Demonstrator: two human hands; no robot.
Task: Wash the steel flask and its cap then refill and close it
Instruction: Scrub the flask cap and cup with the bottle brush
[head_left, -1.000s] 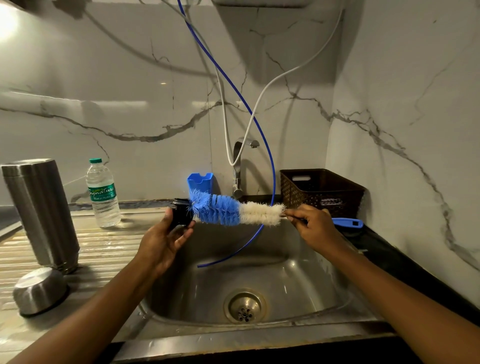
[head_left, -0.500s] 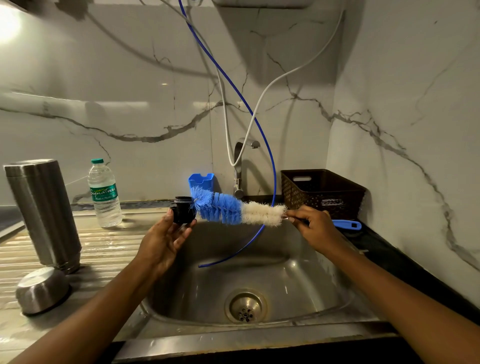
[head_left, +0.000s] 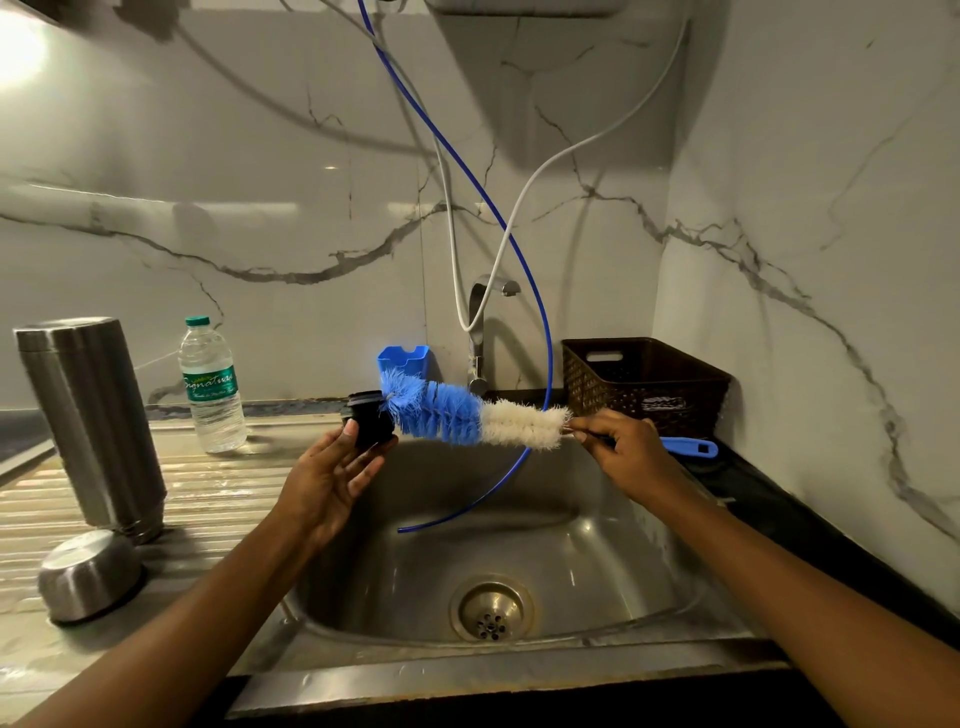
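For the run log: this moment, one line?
left hand: holds cap | right hand: holds bottle brush, tip at cap | flask: upright on drainboard

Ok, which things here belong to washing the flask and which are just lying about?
In use: steel flask, black cap in left hand, bottle brush in right hand, sink, tap.
Lying about: brown basket, blue holder, untouched water bottle.

You face glossy white, grey-veined marble walls (head_left: 208, 208) meeting in a corner. Bright glare (head_left: 15, 57) upper left. Ridged steel drainboard (head_left: 218, 499) adjoins stainless sink basin (head_left: 597, 545); black countertop (head_left: 753, 478) right.
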